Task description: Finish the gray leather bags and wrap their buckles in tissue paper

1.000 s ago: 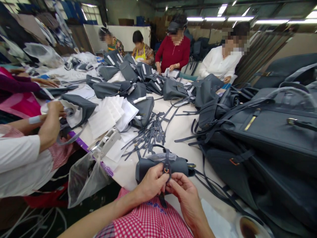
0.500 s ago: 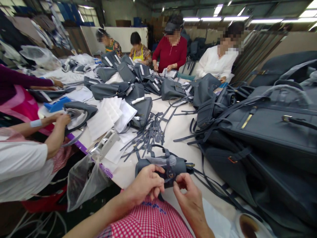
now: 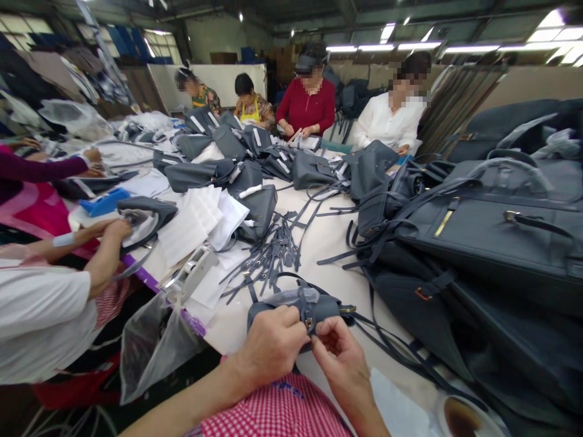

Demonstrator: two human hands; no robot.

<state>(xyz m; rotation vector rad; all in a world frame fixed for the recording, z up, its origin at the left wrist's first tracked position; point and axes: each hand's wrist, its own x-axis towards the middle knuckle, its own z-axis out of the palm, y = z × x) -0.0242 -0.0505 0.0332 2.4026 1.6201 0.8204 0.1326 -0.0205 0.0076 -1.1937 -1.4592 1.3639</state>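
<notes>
A small dark grey bag (image 3: pixel 328 308) lies on the table edge in front of me, clear plastic wrapped around its handle. Down its front runs a narrow buckle strap (image 3: pixel 306 306) with a small metal buckle. My left hand (image 3: pixel 279 341) is closed at the lower part of this strap, its fingers curled and hiding the bag's left front. From the other side my right hand (image 3: pixel 340 351) pinches with thumb and forefinger at the strap's lower end, just under the buckle. The fingertips of both hands are close together, and the strap's tip is mostly hidden.
Loose buckle straps (image 3: pixel 273 252) lie in a heap beyond the bag. A tape dispenser (image 3: pixel 194 267) and white sheets (image 3: pixel 191 221) are at the left. Large grey bags (image 3: pixel 501 224) crowd the right, above a cup (image 3: pixel 462 417). A co-worker's hands (image 3: pixel 109 240) hold another bag at left.
My left hand has gone from loosely spread fingers to a closed grip at the strap. My right hand has shifted slightly left, its fingertips now at the strap. The view has moved a little.
</notes>
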